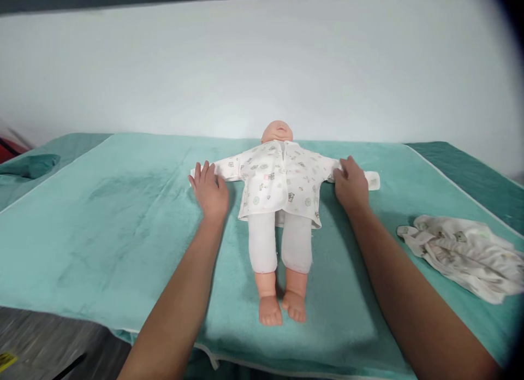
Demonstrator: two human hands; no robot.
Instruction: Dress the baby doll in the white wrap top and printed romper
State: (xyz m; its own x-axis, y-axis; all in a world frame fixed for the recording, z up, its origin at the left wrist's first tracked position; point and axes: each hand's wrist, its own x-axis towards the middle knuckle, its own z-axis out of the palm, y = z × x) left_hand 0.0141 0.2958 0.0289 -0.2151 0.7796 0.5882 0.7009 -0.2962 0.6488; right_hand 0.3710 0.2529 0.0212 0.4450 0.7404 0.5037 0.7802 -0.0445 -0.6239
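A baby doll (279,205) lies on its back on a teal towel (123,227), head toward the wall and bare feet toward me. It wears a white printed jacket (278,180) and white trousers (278,241). Both sleeves are stretched out sideways. My left hand (209,189) lies flat with fingers spread on the end of the doll's left-side sleeve. My right hand (350,184) rests palm down on the right-side sleeve, fingers curved over the cloth; the sleeve's end sticks out past it.
A crumpled white printed garment (462,254) lies on the towel at the right. A darker green cloth (28,164) sits at the far left. A white wall (262,63) rises behind. The towel's near edge (245,363) hangs over the table front.
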